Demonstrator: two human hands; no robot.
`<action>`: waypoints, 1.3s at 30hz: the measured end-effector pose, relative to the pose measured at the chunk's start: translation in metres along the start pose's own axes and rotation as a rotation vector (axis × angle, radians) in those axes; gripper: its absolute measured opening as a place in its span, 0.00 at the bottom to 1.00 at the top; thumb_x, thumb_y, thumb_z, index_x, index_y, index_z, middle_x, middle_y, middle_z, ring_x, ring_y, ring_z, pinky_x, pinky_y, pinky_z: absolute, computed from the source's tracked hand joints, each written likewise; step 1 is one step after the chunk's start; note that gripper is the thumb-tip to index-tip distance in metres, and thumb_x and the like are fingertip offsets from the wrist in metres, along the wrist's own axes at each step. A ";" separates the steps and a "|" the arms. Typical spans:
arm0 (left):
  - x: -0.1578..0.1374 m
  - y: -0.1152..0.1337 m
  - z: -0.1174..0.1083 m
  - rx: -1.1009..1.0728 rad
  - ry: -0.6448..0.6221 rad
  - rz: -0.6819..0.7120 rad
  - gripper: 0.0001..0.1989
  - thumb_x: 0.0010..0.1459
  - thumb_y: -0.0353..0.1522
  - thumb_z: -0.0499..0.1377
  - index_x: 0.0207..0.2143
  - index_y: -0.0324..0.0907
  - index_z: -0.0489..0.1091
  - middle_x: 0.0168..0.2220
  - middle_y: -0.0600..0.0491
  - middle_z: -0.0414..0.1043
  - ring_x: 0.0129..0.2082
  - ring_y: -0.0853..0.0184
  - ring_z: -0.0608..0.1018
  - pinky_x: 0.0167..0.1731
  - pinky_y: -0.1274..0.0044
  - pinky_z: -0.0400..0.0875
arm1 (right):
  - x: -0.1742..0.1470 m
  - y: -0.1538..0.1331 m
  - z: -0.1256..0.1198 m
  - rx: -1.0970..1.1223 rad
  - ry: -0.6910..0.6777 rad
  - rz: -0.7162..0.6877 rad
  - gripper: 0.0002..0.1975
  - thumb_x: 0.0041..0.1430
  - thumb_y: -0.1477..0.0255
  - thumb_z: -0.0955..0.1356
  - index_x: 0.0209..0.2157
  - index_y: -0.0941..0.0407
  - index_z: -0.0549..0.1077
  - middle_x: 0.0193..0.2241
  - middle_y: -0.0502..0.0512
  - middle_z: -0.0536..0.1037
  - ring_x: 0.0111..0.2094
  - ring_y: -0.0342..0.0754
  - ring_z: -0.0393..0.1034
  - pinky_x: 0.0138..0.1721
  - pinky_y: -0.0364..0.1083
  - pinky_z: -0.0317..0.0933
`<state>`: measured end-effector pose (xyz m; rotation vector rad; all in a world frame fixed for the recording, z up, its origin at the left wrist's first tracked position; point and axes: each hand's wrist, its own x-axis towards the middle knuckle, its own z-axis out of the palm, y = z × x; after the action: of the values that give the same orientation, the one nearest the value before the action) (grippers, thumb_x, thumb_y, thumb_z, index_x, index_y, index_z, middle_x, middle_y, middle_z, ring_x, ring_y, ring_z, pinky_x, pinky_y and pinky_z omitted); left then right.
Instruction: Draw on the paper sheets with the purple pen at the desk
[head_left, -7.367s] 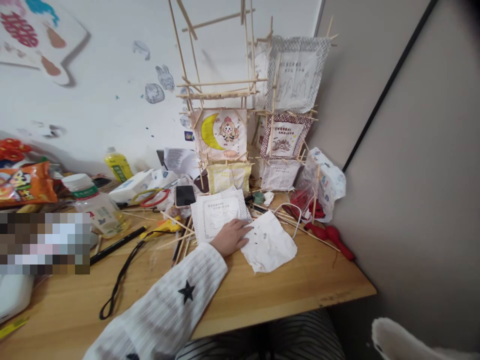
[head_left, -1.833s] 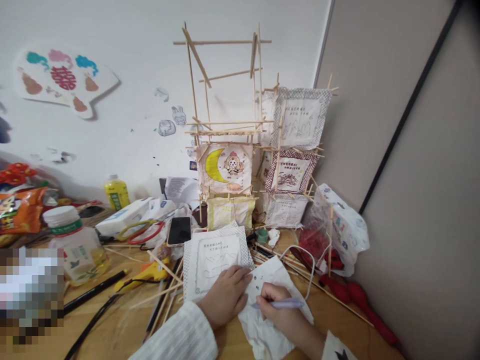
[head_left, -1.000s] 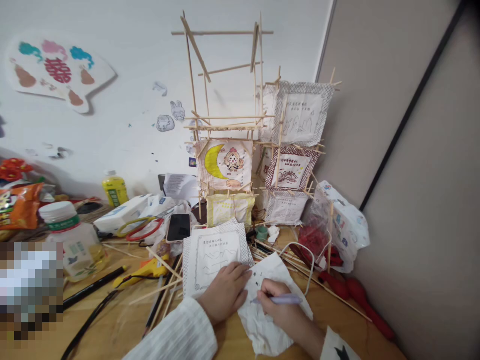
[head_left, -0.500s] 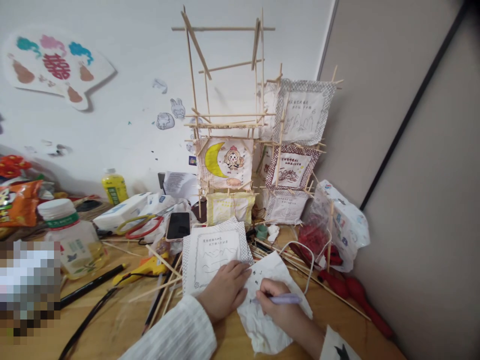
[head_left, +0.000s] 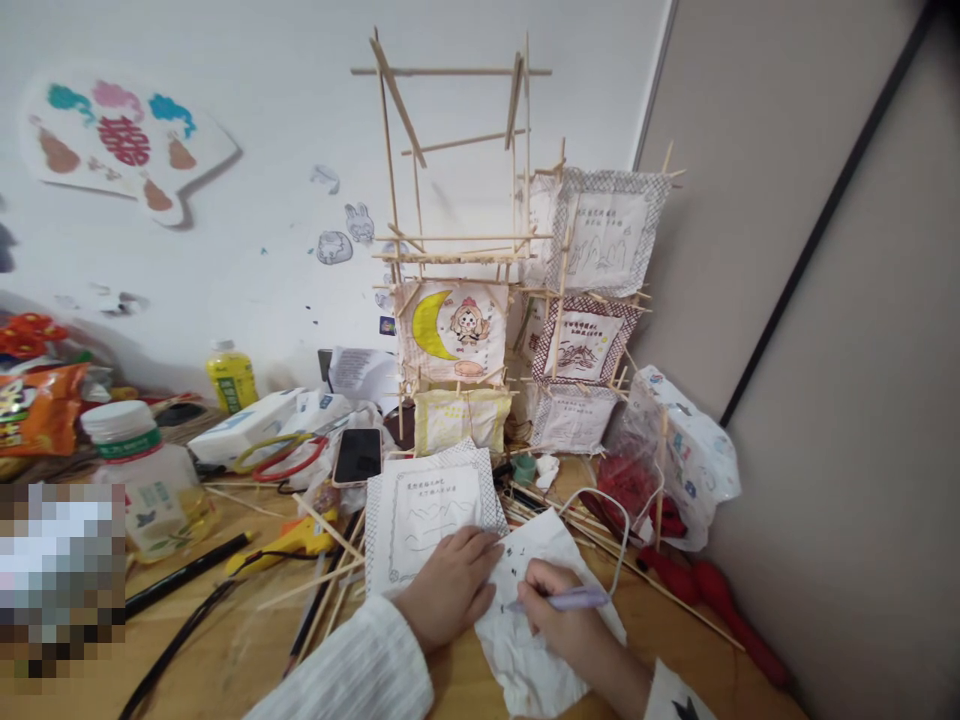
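Observation:
My right hand (head_left: 556,612) pinches a light purple pen (head_left: 579,599), its tip down at a crumpled white sheet of paper (head_left: 540,670) that bears a few small dark marks. My left hand (head_left: 454,588) lies flat, fingers stretched out, across the left edge of that sheet and the lower right of a drawing sheet (head_left: 405,500). Handwritten lines, a mountain outline and a patterned border show on the drawing sheet. Behind both papers rises a frame of thin wooden sticks (head_left: 465,238) with decorated panels, among them a moon picture (head_left: 461,330).
To the left lie a yellow glue gun (head_left: 296,540), a black pen (head_left: 187,575), loose sticks, a phone (head_left: 358,457) and a white-capped bottle (head_left: 154,490). On the right are a plastic bag (head_left: 682,460), a white cable (head_left: 622,530) and a red gourd-shaped object (head_left: 705,595).
The whole view has shifted slightly, so things sit a little lower. My right hand and the pen have barely moved over the paper, and my left hand stays in place.

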<state>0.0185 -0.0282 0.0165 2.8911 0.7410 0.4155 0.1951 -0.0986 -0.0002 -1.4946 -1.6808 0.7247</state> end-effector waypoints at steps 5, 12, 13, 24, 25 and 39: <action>-0.001 0.002 -0.001 0.006 -0.004 -0.010 0.23 0.55 0.28 0.53 0.55 0.38 0.60 0.55 0.45 0.61 0.53 0.55 0.62 0.52 0.61 0.62 | 0.002 0.004 -0.002 -0.004 0.135 -0.024 0.13 0.53 0.68 0.59 0.18 0.54 0.55 0.15 0.45 0.59 0.21 0.43 0.56 0.24 0.42 0.48; -0.004 0.008 -0.008 0.007 -0.034 -0.050 0.24 0.54 0.29 0.55 0.54 0.39 0.60 0.55 0.46 0.62 0.54 0.55 0.62 0.53 0.61 0.61 | 0.002 0.008 -0.004 0.154 0.210 -0.077 0.07 0.54 0.68 0.65 0.25 0.56 0.67 0.22 0.50 0.70 0.26 0.47 0.65 0.28 0.43 0.58; -0.003 0.009 -0.008 0.007 -0.035 -0.051 0.24 0.54 0.29 0.55 0.55 0.39 0.60 0.55 0.46 0.62 0.54 0.55 0.62 0.53 0.62 0.61 | 0.001 0.008 -0.005 0.178 0.207 -0.095 0.05 0.54 0.69 0.66 0.28 0.56 0.70 0.25 0.52 0.72 0.28 0.48 0.67 0.30 0.43 0.60; -0.001 0.004 -0.005 0.065 -0.032 -0.023 0.24 0.56 0.28 0.53 0.56 0.35 0.59 0.56 0.43 0.61 0.54 0.55 0.62 0.52 0.62 0.62 | -0.001 0.004 -0.006 0.187 0.227 -0.160 0.17 0.62 0.61 0.60 0.32 0.56 0.74 0.25 0.54 0.74 0.29 0.48 0.68 0.35 0.45 0.63; -0.001 0.003 -0.005 0.074 -0.026 -0.013 0.24 0.55 0.27 0.52 0.56 0.35 0.59 0.55 0.43 0.61 0.53 0.55 0.62 0.52 0.62 0.62 | -0.001 0.002 -0.006 0.184 0.214 -0.141 0.18 0.62 0.61 0.59 0.30 0.57 0.73 0.23 0.53 0.73 0.28 0.48 0.67 0.32 0.45 0.62; 0.000 -0.004 0.005 0.083 0.032 0.039 0.22 0.56 0.26 0.51 0.55 0.34 0.60 0.54 0.42 0.62 0.53 0.55 0.62 0.51 0.62 0.62 | -0.002 -0.012 -0.007 0.099 0.080 -0.118 0.12 0.58 0.67 0.59 0.24 0.55 0.66 0.22 0.51 0.71 0.30 0.47 0.67 0.33 0.44 0.60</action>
<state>0.0183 -0.0252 0.0109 2.9872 0.7238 0.4462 0.1946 -0.1027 0.0131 -1.3268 -1.6340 0.6661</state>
